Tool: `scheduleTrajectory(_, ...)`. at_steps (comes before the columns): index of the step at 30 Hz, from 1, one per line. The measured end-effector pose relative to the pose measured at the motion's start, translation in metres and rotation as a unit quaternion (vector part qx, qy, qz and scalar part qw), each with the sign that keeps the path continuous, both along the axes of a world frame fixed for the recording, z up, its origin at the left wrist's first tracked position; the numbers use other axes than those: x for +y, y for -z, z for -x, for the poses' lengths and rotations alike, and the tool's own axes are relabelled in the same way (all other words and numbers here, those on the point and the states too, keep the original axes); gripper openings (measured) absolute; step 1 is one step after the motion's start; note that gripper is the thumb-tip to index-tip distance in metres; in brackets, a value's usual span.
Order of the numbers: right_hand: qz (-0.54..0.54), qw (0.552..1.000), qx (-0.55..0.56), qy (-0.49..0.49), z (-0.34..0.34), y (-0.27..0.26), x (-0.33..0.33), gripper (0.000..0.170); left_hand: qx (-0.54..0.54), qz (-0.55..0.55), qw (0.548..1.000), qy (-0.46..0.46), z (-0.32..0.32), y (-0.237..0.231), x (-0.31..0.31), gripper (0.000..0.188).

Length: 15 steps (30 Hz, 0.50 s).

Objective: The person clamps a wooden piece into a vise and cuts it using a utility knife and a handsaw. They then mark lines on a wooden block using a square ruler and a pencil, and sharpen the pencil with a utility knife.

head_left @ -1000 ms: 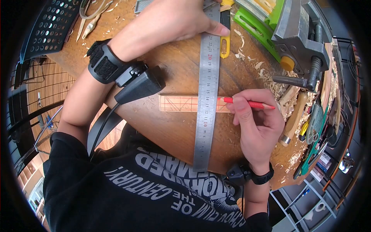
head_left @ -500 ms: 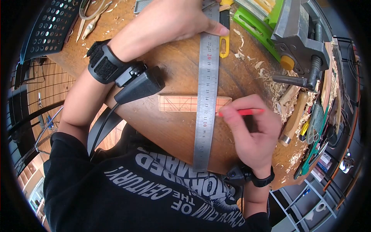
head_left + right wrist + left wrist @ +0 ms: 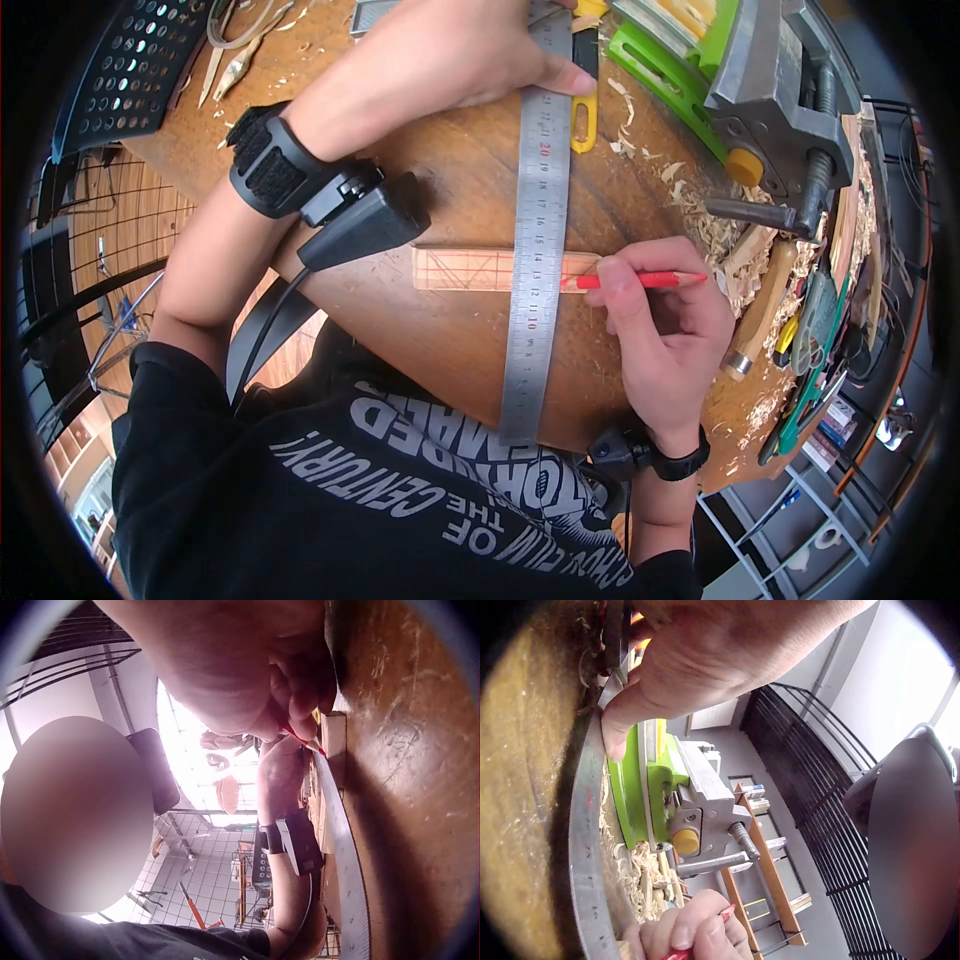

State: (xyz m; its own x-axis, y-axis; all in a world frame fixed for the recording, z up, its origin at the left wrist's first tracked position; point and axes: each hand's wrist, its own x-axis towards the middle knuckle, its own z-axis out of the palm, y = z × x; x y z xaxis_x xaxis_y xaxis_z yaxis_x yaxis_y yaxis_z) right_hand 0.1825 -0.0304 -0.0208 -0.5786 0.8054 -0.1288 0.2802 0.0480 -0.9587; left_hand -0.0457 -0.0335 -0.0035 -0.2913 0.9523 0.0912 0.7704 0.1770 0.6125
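A steel ruler (image 3: 540, 215) lies across a flat wooden strip (image 3: 465, 270) marked with red grid lines and dark diagonals. My left hand (image 3: 465, 50) is at the ruler's far end, its straight thumb pressing across the metal; the other fingers are largely cut off by the frame's top edge. In the left wrist view that thumb (image 3: 616, 731) bears on the ruler (image 3: 592, 862). My right hand (image 3: 675, 325) pinches a red pencil (image 3: 650, 280) between thumb and fingers, the point at the ruler's right edge over the strip. The right wrist view shows the pencil tip (image 3: 322, 751) beside the ruler.
A yellow-handled cutter (image 3: 583, 120) lies right of the ruler. Beyond it stand a green tool (image 3: 665, 85) and a grey metal vise (image 3: 775, 110). Wood shavings (image 3: 700, 215) and several hand tools line the right side. A black perforated bin (image 3: 120, 80) is at top left.
My right hand drew the pencil along the ruler's edge toward my body, past the strip, then came back up onto it. The left hand, ruler and strip stay put.
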Motion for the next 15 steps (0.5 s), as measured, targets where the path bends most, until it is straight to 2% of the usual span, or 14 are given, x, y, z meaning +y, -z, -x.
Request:
scheduleTrajectory(5,-0.017,0.999,0.027,-0.005,0.000,0.002,0.000,0.007,0.022,-0.007,1.000,-0.004,-0.001,0.000,0.000,0.052)
scheduleTrajectory(8,-0.026,0.999,0.037,-0.006,0.001,0.002,0.001,0.007,-0.006,0.002,1.000,-0.001,0.003,0.005,0.004,0.052)
scheduleTrajectory(11,-0.033,0.998,0.045,0.001,0.001,0.004,0.000,0.006,0.036,-0.019,0.999,-0.008,-0.005,0.001,0.000,0.052)
scheduleTrajectory(15,-0.028,0.998,0.051,0.001,0.001,0.003,-0.001,0.006,0.015,-0.017,1.000,-0.003,0.010,0.020,0.009,0.052)
